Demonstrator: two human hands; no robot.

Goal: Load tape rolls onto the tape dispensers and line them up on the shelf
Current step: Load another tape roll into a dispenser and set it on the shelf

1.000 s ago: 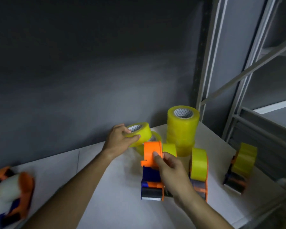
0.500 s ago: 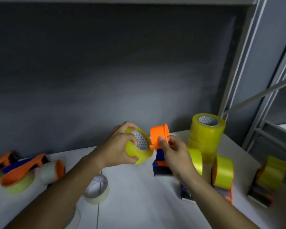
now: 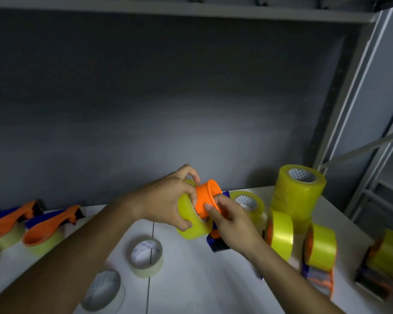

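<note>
My left hand [image 3: 168, 201] grips a yellow tape roll [image 3: 194, 227] above the white shelf [image 3: 191, 279]. My right hand [image 3: 230, 225] holds an orange and blue tape dispenser [image 3: 208, 200] by its orange hub. The hub sits at the roll's core, and the roll partly covers it. The dispenser's blue body [image 3: 217, 242] shows below my right hand. Three loaded dispensers [image 3: 279, 237] [image 3: 320, 250] [image 3: 386, 257] stand in a row to the right. A tall stack of yellow rolls [image 3: 297, 191] stands behind them, beside a single yellow roll [image 3: 247, 203].
Two pale tape rolls [image 3: 146, 257] [image 3: 104, 291] lie flat on the shelf near the front. Two orange and blue dispensers [image 3: 48, 227] [image 3: 5, 227] with pale rolls lie at the left. A grey back wall and metal shelf uprights [image 3: 359, 109] close in the space.
My left hand has carried the yellow roll from the stack to the dispenser hub and pushed it on. My right hand lifted the dispenser and tilted its hub toward the roll.
</note>
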